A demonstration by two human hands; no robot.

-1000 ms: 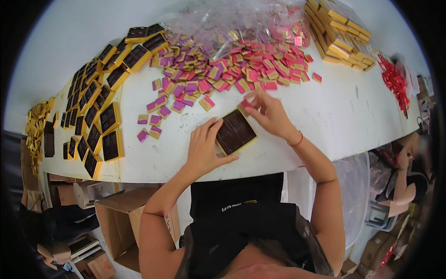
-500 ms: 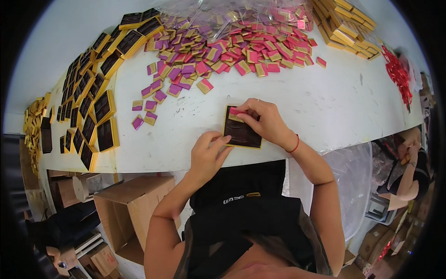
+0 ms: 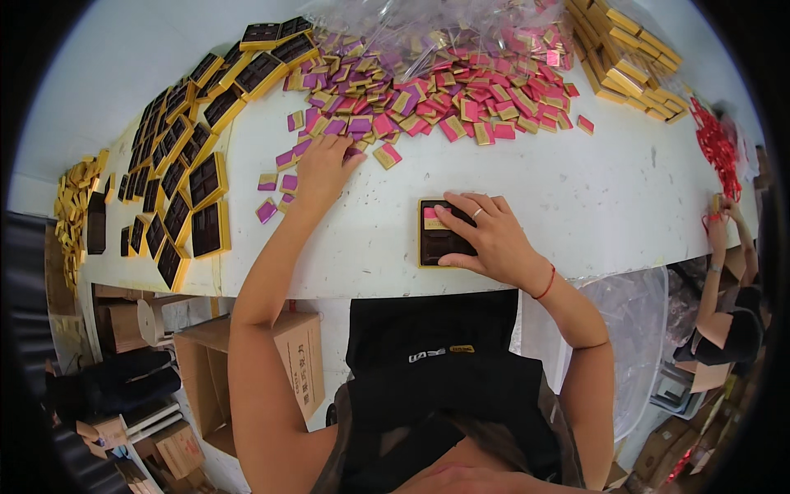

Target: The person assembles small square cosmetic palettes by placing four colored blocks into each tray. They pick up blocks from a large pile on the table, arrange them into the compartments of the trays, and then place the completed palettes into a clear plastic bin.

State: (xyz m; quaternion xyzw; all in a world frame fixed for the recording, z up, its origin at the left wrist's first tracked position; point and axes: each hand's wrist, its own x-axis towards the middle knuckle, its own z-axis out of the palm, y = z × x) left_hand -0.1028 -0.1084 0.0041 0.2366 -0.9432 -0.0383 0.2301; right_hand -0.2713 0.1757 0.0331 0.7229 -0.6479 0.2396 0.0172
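Observation:
My right hand (image 3: pixel 492 237) spans a small square box (image 3: pixel 429 251) with a gold rim and a dark brown compartmented tray. The thumb lies at its near edge and another finger reaches its far edge. One fingertip rests by a pink-and-gold wrapped chocolate (image 3: pixel 433 221) in the box's far left corner. Stretched out to the left, my left hand (image 3: pixel 323 169) is at the near edge of a heap of wrapped chocolates (image 3: pixel 461 103), purple-and-gold and pink-and-gold. A purple chocolate (image 3: pixel 353 153) shows between its thumb and fingers.
Many similar dark-trayed boxes (image 3: pixel 211 229) stand at the left, with gold pieces (image 3: pixel 74 189) beyond. Clear plastic (image 3: pixel 411 41) covers the heap's back. Gold boxes (image 3: pixel 625 62) are stacked far right, near red ribbons (image 3: pixel 714 148). Another person's hand (image 3: pixel 724 222) works there. A carton (image 3: pixel 288 362) stands below the table.
My left hand has left the box and reached far left to the heap. My right hand has let go of the pink chocolate and spread over the box.

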